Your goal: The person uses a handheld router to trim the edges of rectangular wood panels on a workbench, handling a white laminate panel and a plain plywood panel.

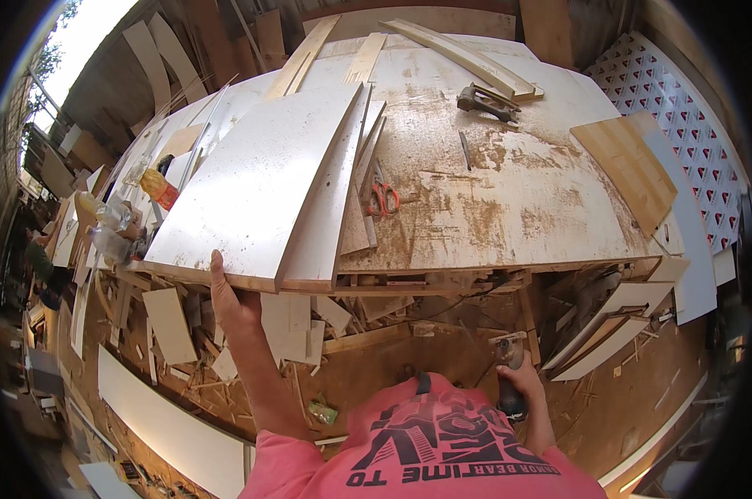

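Note:
My left hand [236, 306] grips the near edge of a large white board [243, 175], thumb on top and fingers hidden beneath. This board lies tilted over more white panels [330, 191] on the worktable. Low at my right side, away from the table edge, my right hand [523, 379] is closed around a handheld power tool that looks like a jigsaw [511, 402], with a dark body and a metal plate at its front. Orange-handled scissors [383, 200] lie just right of the panels. Farther back on the table rests a dark metal clamp-like tool [486, 103].
The worn white worktable [509, 208] fills the middle. Wooden strips [459, 58] lie along its back. A brown board [630, 170] leans at the right. Bottles [158, 188] stand at the left. Offcuts [170, 324] litter the floor below. Another person [39, 258] is at the far left.

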{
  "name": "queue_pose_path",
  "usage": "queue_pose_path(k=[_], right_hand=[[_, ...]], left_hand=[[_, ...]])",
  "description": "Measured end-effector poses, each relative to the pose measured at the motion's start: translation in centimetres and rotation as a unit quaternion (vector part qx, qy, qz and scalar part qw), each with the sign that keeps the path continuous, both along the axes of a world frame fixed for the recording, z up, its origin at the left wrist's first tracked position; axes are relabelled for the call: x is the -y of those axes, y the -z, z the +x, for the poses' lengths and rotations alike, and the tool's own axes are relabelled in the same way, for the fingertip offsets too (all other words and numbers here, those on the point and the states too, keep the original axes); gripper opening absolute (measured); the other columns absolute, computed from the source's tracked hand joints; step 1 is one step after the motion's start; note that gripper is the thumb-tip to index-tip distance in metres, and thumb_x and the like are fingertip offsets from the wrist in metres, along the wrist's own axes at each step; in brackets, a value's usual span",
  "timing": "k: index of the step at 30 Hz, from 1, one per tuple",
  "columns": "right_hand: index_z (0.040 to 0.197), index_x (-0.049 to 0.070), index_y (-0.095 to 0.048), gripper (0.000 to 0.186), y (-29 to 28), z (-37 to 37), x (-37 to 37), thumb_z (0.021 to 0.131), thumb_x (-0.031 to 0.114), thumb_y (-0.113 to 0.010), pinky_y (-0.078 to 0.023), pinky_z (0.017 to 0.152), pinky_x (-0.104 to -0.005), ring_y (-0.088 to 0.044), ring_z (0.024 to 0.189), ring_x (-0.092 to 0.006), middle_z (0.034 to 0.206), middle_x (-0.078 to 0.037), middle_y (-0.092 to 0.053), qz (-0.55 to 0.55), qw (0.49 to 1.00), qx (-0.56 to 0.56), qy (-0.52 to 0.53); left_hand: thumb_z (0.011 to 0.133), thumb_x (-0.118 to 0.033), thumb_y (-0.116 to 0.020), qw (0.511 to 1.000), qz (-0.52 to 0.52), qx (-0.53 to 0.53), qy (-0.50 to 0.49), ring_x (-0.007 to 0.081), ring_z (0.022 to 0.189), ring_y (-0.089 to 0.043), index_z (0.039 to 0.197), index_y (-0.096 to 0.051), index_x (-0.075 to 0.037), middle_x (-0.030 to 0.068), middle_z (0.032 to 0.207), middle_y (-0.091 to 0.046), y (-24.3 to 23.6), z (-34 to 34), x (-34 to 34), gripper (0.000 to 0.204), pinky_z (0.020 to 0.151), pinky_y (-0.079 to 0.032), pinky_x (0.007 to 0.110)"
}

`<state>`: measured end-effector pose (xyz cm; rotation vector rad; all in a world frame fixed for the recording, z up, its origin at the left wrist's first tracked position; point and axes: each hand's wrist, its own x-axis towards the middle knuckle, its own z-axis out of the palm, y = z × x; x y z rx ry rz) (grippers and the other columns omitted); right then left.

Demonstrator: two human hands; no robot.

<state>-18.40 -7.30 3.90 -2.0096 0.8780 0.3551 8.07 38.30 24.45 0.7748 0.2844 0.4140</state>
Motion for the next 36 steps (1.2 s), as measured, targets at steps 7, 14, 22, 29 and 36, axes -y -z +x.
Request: queue_pose_path(k=[7,14,22,29,36], right_hand=[[0.132,0.002,-0.036,0.087,0.8,-0.1,0.1,0.067,0.041,-0.079,-0.046,0.094,-0.0413,-0.06,0.111,-0.0366,0.118,-0.025,-0.059,0.011,1.0,0.007,0.012],[0.132,0.001,-0.038,0.088,2.6,-0.1,-0.2,0.067,0.043,-0.08,-0.046,0.094,-0.0394,-0.061,0.107,-0.0331,0.113,-0.021,-0.062,0.031,0.999,-0.005,0.017],[0.132,0.001,-0.038,0.089,0.3,-0.8,-0.1,0.065,0.043,-0.08,-0.045,0.094,-0.0398,-0.06,0.11,-0.0338,0.115,-0.023,-0.061,0.042,0.995,-0.01,0.085],[0.133,-0.004,-0.039,0.093,1.0,-3.7,2.9,0.066,0.048,-0.078,-0.046,0.093,-0.041,-0.061,0.111,-0.0374,0.117,-0.028,-0.06,0.066,0.984,-0.006,0.167],[0.131,-0.003,-0.04,0.086,4.6,-11.4,7.9,0.07,0.044,-0.079,-0.048,0.09,-0.0368,-0.06,0.105,-0.026,0.12,-0.018,-0.057,0.131,0.909,0.128,0.375]], left_hand=[[0.094,-0.018,-0.063,0.993,0.02,-0.039,0.105,0.0237,0.107,-0.063,0.126,-0.049,-0.003,0.0102,0.122,-0.06,-1.8,0.8,-2.4,0.038,0.086,-0.06,0.04],[0.095,-0.018,-0.06,0.983,0.087,-0.093,0.132,0.025,0.1,-0.066,0.121,-0.05,-0.003,0.0115,0.115,-0.061,-2.5,2.8,-3.1,0.032,0.08,-0.062,0.041],[0.098,-0.049,-0.047,0.746,0.458,-0.308,0.371,0.023,0.041,-0.061,0.082,-0.054,-0.002,0.0177,0.058,-0.063,-6.5,2.6,-7.2,0.05,0.036,-0.05,0.029],[0.1,-0.04,-0.048,0.709,0.614,-0.241,0.248,0.018,0.049,-0.061,0.096,-0.055,-0.001,0.0143,0.067,-0.063,-4.0,3.8,-13.9,0.04,0.045,-0.051,0.03],[0.096,-0.021,-0.055,0.771,0.631,0.043,-0.073,0.0227,0.069,-0.064,0.1,-0.058,0.009,0.0203,0.084,-0.066,-8.6,0.8,4.3,0.031,0.06,-0.058,0.031]])
